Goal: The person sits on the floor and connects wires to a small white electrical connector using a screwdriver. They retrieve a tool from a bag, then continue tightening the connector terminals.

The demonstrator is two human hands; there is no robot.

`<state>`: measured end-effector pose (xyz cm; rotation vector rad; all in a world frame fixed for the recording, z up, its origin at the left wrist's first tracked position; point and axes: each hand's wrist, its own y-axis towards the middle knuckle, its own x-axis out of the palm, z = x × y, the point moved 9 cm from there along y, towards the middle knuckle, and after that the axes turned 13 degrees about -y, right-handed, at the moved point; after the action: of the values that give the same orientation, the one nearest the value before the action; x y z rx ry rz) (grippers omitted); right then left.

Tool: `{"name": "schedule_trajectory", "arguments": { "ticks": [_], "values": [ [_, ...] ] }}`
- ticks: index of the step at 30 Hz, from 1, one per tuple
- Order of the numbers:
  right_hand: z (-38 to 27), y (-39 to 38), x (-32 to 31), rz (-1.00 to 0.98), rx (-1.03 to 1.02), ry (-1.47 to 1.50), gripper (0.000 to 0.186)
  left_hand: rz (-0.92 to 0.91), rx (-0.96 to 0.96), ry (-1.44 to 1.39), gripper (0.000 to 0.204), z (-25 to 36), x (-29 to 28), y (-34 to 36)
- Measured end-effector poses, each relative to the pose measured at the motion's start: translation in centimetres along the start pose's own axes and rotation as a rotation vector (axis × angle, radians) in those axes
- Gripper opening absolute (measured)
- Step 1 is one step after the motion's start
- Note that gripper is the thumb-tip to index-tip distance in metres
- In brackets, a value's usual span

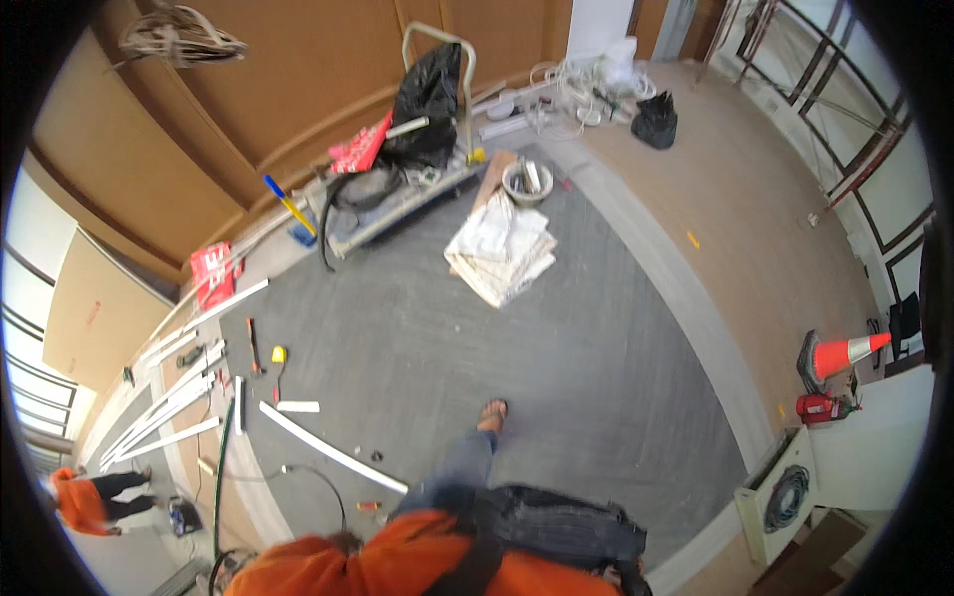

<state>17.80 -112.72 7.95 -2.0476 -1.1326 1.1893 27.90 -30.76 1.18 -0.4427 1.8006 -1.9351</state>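
Observation:
A small dark patch (343, 542) at my left orange sleeve may be my left hand; its fingers are hidden. My right hand is out of sight. Black padded fabric (561, 526) bulges beside my body, and my sandalled foot (491, 411) stands on the dark grey floor (616, 377). Left of it lie a long white trunking strip (333, 447), a yellow tape measure (279, 354), an orange-handled tool (253, 350) and several white lengths (179, 417). Further ahead, white cloths (497, 248) lie beside a bucket (527, 182) of tools.
A flatbed trolley (397, 219) with black bags stands by the wooden wall (278, 70). A traffic cone (845, 354), fire extinguisher (820, 407) and cable reel (785, 497) line the right side. Scaffolding (815, 109) stands back right. A co-worker in orange (84, 497) is at far left.

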Motion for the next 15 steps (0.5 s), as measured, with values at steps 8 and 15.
{"name": "schedule_trajectory", "arguments": {
  "ticks": [8, 15],
  "values": [
    [-22.3, 10.5, -12.7, 0.048, 0.150, 0.011, 0.041, 0.372, 0.481, -0.607, 0.039, 62.5, -29.2, -6.4],
    [-38.6, 30.7, -26.3, -0.006, 0.121, -0.037, 0.040, 0.462, 0.644, -0.898, 0.033, 88.0, -35.9, -2.3]
  ]
}}
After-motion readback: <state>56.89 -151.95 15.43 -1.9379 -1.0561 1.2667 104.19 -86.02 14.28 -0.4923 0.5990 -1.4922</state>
